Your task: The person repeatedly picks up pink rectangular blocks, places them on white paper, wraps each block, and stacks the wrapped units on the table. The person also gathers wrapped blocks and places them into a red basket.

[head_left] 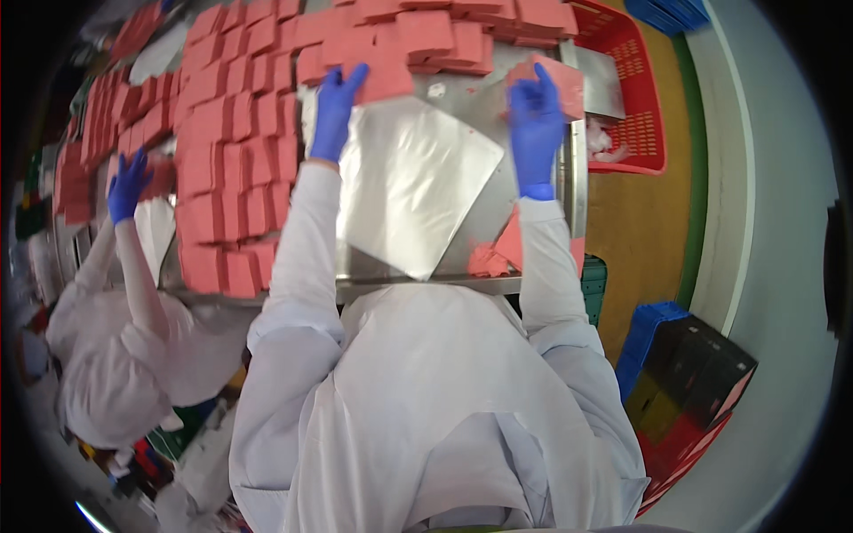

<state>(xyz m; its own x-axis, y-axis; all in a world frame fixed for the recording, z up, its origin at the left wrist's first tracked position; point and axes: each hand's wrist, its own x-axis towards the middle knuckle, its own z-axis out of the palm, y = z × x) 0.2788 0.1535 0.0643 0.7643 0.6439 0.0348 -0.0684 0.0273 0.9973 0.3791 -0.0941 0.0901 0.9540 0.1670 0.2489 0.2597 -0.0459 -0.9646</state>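
Note:
My left hand [333, 114], in a blue glove, grips the near left corner of a stack of pink folded sheets [384, 73] that look like paper napkins. Its thumb lies over the top, while the other fingers are partly hidden. On the right, my gloved right hand [537, 133] is closed on another stack of pink sheets [569, 87]; its fingers are slightly blurred. Between my forearms lies a pile of clear plastic bags [418, 178], turned askew on the metal table [475, 200].
Rows of pink stacks [235, 169] cover the table's left and far parts. Loose pink pieces [490, 259] lie near my right forearm. A red basket [653, 115] stands beyond the right edge. At left, a co-worker's gloved hand [129, 185] is near more pink stacks. Dark crates [697, 369] stand lower right.

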